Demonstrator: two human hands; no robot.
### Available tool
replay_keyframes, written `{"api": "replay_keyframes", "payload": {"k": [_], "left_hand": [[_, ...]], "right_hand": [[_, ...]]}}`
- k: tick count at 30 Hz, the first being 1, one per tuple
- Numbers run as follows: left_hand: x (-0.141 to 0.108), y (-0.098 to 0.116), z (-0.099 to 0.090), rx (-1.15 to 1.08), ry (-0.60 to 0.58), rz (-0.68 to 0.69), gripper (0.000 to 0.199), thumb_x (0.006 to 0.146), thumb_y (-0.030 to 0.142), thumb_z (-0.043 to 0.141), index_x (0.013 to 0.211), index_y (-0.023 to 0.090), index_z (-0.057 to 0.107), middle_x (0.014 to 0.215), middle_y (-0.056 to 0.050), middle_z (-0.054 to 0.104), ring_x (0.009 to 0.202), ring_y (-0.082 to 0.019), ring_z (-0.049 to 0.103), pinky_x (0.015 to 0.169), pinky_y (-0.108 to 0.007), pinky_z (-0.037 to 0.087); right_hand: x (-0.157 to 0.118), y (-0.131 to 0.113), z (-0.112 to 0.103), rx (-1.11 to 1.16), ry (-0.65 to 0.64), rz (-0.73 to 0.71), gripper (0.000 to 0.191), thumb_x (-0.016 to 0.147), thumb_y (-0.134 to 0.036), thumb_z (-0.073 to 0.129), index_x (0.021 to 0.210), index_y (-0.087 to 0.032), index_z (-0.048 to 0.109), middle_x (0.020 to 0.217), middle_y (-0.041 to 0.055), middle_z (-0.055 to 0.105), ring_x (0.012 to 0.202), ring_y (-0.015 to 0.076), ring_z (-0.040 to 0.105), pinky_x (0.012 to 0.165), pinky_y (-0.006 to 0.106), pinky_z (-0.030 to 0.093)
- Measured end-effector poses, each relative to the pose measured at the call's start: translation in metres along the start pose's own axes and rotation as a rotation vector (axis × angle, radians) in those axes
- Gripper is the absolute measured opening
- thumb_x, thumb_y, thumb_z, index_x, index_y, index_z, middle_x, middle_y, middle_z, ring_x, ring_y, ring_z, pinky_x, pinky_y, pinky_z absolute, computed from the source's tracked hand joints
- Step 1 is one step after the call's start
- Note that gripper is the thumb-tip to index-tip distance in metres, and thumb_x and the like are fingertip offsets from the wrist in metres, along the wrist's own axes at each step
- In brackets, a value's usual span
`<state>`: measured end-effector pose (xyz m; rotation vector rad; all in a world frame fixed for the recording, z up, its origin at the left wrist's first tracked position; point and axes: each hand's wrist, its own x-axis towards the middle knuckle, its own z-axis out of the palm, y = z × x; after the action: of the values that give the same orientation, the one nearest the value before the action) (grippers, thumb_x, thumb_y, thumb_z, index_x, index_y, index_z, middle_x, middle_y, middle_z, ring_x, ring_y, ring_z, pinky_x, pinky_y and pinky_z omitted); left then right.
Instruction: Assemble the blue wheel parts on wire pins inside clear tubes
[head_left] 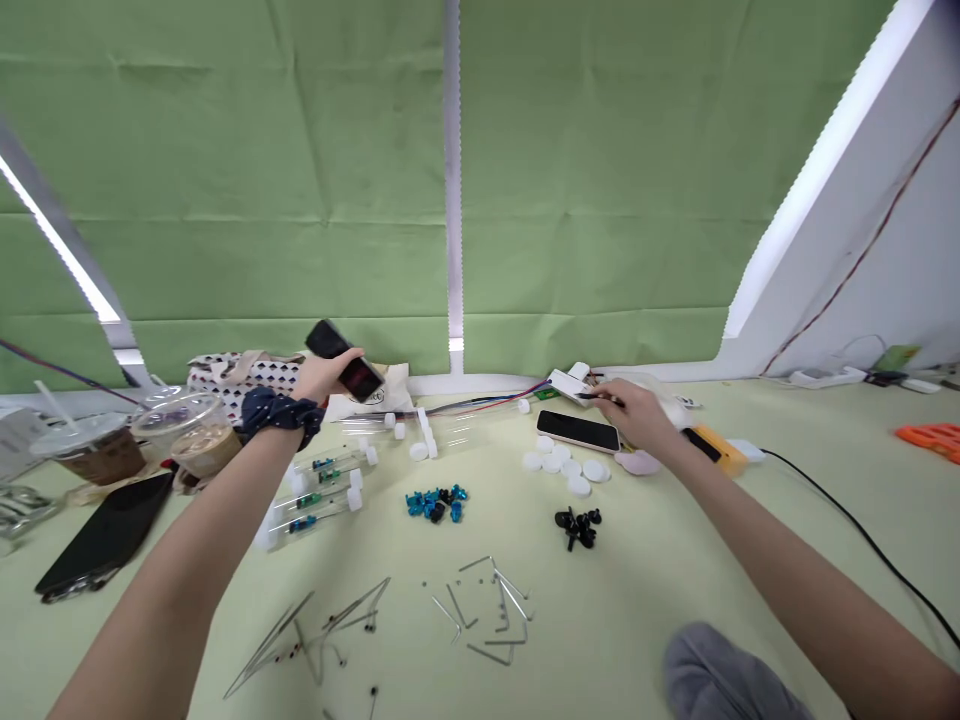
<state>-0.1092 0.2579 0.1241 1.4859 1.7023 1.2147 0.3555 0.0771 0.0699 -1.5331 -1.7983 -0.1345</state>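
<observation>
My left hand (328,374), with a dark scrunchie (281,418) at its wrist, grips a black phone (346,362) raised near the back of the table. At the back right, my right hand (628,405) pinches a small dark item, perhaps a cable plug, beside a white box (570,385) with wires. Just in front of that hand lies another phone (577,431) in a pale case. White round caps (578,485) are spread nearby. Blue parts (437,502) and black screws (579,527) form two small piles. Clear tubes (315,510) with white caps stand left of them.
Bent metal rods (499,620) and more rods (300,640) lie at the front. Drink cups (97,450) and a black clipboard (109,530) are at left. A yellow device (716,450) with a black cable, grey cloth (720,675) and an orange object (930,438) are at right.
</observation>
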Motion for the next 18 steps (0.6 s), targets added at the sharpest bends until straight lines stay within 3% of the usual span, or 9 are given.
{"api": "replay_keyframes", "payload": {"k": [4, 8, 12, 18], "left_hand": [[-0.042, 0.037, 0.040, -0.273, -0.336, -0.017, 0.052, 0.052, 0.050, 0.071, 0.085, 0.010, 0.060, 0.081, -0.014, 0.066, 0.076, -0.025, 0.064, 0.067, -0.035, 0.052], [-0.083, 0.060, 0.075, -0.324, -0.535, -0.027, 0.051, 0.055, 0.054, 0.068, 0.083, 0.011, 0.061, 0.082, -0.015, 0.067, 0.073, -0.024, 0.064, 0.068, -0.035, 0.052], [-0.113, 0.072, 0.096, -0.395, -0.618, -0.026, 0.051, 0.056, 0.054, 0.067, 0.082, 0.011, 0.061, 0.080, -0.015, 0.067, 0.073, -0.023, 0.063, 0.070, -0.034, 0.052], [-0.134, 0.072, 0.104, -0.394, -0.594, -0.034, 0.055, 0.054, 0.056, 0.068, 0.086, 0.012, 0.060, 0.083, -0.014, 0.067, 0.075, -0.023, 0.063, 0.069, -0.034, 0.052]], "right_hand": [[0.011, -0.052, 0.035, 0.138, -0.028, -0.137, 0.022, 0.083, -0.028, 0.044, 0.080, -0.020, 0.064, 0.084, 0.0075, 0.057, 0.078, 0.0201, 0.052, 0.074, 0.033, 0.040], [0.012, -0.090, 0.067, 0.248, -0.084, -0.184, 0.025, 0.085, -0.024, 0.042, 0.089, -0.018, 0.066, 0.079, 0.0068, 0.054, 0.073, 0.0183, 0.051, 0.071, 0.031, 0.040], [0.005, -0.107, 0.086, 0.349, -0.121, -0.234, 0.027, 0.085, -0.020, 0.041, 0.100, -0.017, 0.064, 0.082, 0.0072, 0.055, 0.076, 0.0186, 0.051, 0.071, 0.031, 0.039], [-0.012, -0.108, 0.080, 0.419, -0.067, -0.217, 0.029, 0.086, -0.021, 0.040, 0.106, -0.019, 0.062, 0.088, 0.0074, 0.056, 0.078, 0.0186, 0.051, 0.070, 0.030, 0.039]]}}
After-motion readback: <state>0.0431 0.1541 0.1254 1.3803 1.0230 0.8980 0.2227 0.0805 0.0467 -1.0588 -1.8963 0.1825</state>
